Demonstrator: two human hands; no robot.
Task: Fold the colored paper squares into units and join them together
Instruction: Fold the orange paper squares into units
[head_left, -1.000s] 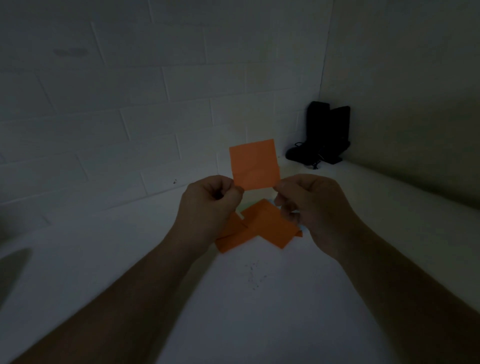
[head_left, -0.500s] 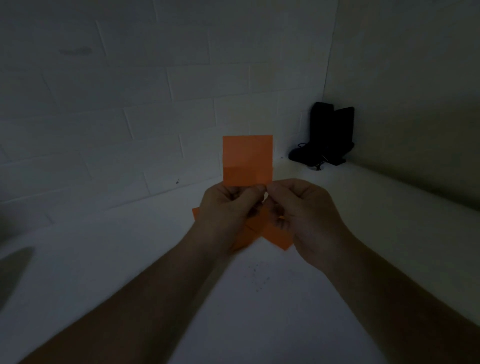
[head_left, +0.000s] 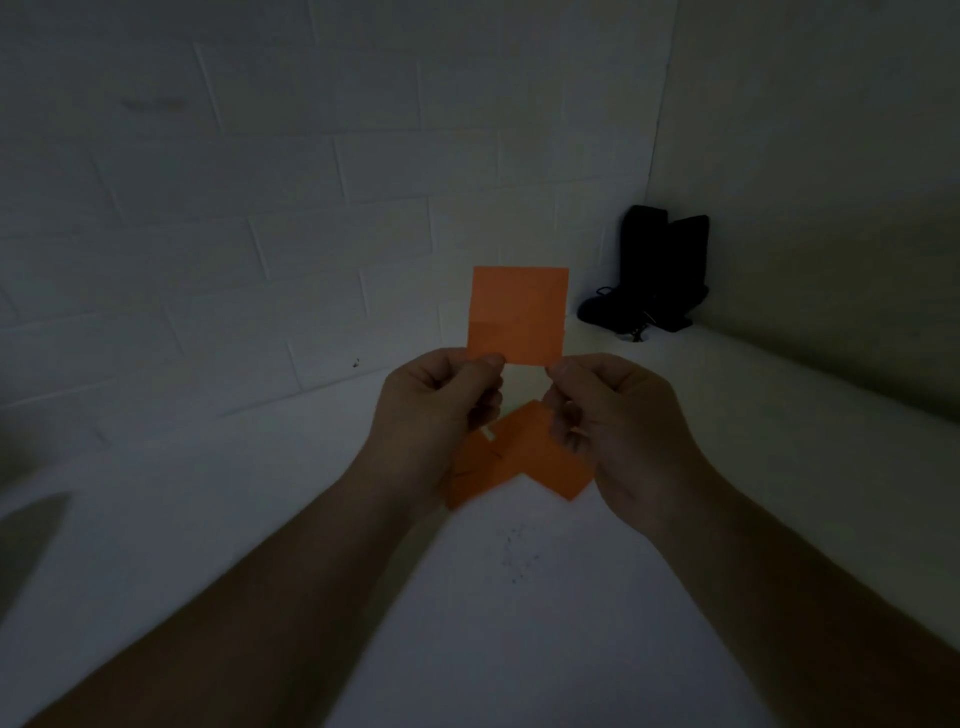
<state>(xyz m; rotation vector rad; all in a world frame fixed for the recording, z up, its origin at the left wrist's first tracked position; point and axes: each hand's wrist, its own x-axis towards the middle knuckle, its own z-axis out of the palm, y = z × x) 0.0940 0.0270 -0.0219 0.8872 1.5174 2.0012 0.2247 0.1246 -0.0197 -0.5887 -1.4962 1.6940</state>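
Note:
An orange paper square (head_left: 517, 316) stands upright in the air above the white table (head_left: 519, 597), with faint crease lines across it. My left hand (head_left: 434, 410) pinches its lower left corner between thumb and forefinger. At the lower right corner, my right hand (head_left: 618, 421) holds the sheet with a thumb and finger pinch. Below and behind my hands, several folded orange paper pieces (head_left: 524, 457) lie overlapping on the table, partly hidden by my fingers.
A black object with a cord (head_left: 657, 275) stands in the far right corner where the white brick wall meets the side wall. A dark shadow (head_left: 26, 540) falls at the left edge. The room is dim.
My hands were close together under the sheet half a second ago; they have since spread apart to its lower corners. The sheet, tilted a second ago, now stands square.

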